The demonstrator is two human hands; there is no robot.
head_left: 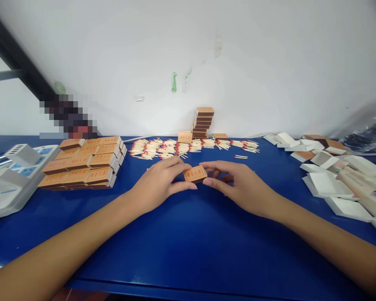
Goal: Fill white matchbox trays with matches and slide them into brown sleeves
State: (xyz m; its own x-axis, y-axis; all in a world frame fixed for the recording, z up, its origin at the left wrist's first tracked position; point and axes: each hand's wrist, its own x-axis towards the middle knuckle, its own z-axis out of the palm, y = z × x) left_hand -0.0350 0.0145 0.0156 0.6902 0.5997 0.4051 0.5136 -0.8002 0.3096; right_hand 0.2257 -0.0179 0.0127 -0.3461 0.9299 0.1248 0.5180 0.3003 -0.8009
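A tan matchbox point(194, 174) with red lettering is held between both hands above the blue table. My left hand point(163, 179) grips its left side, thumb along the near edge and fingers behind. At the box's right end, the thumb and index finger of my right hand point(235, 179) close on it, the other fingers curled. Beyond the hands lie many loose matches point(183, 148) with red heads, in a row of small heaps. A pair of matches point(240, 156) lies apart, just beyond my right hand.
Stacked matchboxes point(81, 161) stand at left, beside a white power strip point(44, 167) with chargers. A leaning tower of matchboxes point(204, 119) rises by the wall. White trays point(329, 184), brown sleeves point(326, 141) and a beige packet point(360, 188) crowd the right side of the blue table point(188, 246).
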